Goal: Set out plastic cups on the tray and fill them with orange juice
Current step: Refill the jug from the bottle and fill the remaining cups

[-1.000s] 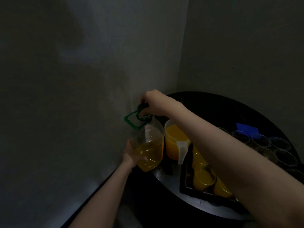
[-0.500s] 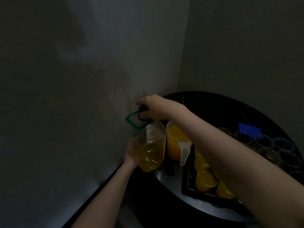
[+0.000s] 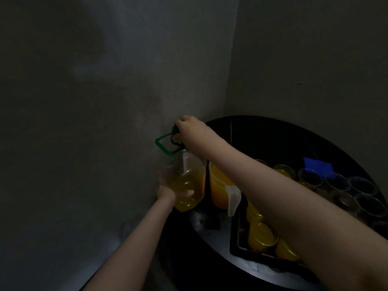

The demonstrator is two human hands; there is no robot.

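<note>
Beside the jug (image 3: 220, 185), juice bottle (image 3: 188, 183) cradled in left hand (image 3: 168, 191), right hand (image 3: 192, 131) gripping its cap (image 3: 174, 131)

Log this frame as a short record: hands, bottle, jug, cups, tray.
left hand: grips body of clear plastic bottle
right hand: grips dark green cap
bottle: clear plastic, green handle, partly full of yellow-orange juice
jug: translucent, holds orange juice, beside bottle
tray: black, carries filled plastic cups
empty cups: clear, on round black table

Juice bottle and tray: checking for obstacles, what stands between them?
In the head view, the orange-filled pitcher stands between the juice bottle and the tray.
</note>
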